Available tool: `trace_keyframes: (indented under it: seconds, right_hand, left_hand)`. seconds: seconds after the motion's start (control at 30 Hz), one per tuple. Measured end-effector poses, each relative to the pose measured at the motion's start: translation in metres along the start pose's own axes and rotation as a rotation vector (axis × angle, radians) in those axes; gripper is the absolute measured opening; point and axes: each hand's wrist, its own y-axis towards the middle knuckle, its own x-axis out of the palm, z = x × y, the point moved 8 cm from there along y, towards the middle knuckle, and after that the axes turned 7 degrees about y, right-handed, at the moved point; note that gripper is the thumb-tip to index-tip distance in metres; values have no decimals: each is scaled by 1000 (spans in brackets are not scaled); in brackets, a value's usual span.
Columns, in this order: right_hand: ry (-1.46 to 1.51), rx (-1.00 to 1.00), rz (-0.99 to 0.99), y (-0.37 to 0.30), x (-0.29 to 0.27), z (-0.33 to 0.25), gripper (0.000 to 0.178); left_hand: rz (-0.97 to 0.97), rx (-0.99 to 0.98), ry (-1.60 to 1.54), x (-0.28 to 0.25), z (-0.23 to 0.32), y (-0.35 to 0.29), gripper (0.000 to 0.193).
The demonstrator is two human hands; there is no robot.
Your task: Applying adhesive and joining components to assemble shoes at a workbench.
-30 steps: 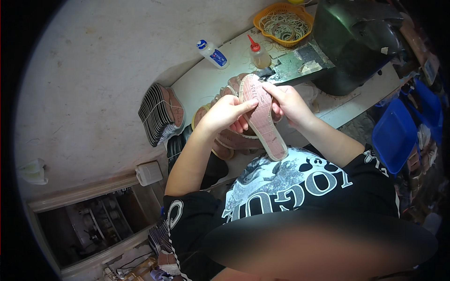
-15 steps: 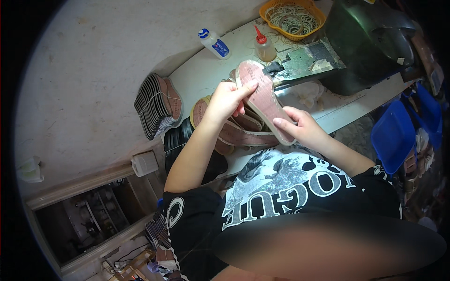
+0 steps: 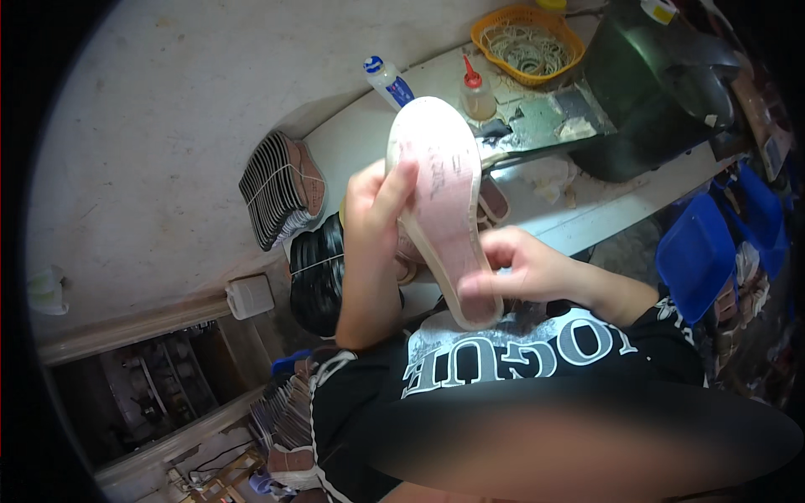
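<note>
Between both my hands is a shoe insole, pinkish with a pale edge. It tilts close to me, its broad end up and away, its narrow end by my shirt. My left hand closes on the broad end's left side, thumb on the face. At the narrower part, my right hand grips the right edge with its thumb across the top. Both hands are slightly blurred. Other pinkish insoles lie behind it on the table, mostly hidden by the held one and my hands.
A sewing machine stands at the far right of the white table. Behind the insole are a red-tipped bottle, a blue-capped bottle and an orange basket of cord. Tied stacks of striped soles and black soles sit left.
The insole has come nearer to me, away from the machine's plate, and stands more upright. Both hands have moved with it, still gripping; my right hand sits lower.
</note>
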Motion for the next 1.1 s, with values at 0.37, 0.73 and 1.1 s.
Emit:
trace_keyframes:
  seconds: [0.37,0.73,1.1]
  right_hand:
    - [87,-72,238,28,-36,25,19]
    - [-30,-435,303,0,-29,-40,27]
    - [-191,-418,485,22,-58,-82,12]
  left_hand:
    - [-468,-118,-1357,2,-81,-16,33]
    - [-883,-242,-1132,72,-59,-29,37]
    - [-542,-291,-927,81,-61,-22,85]
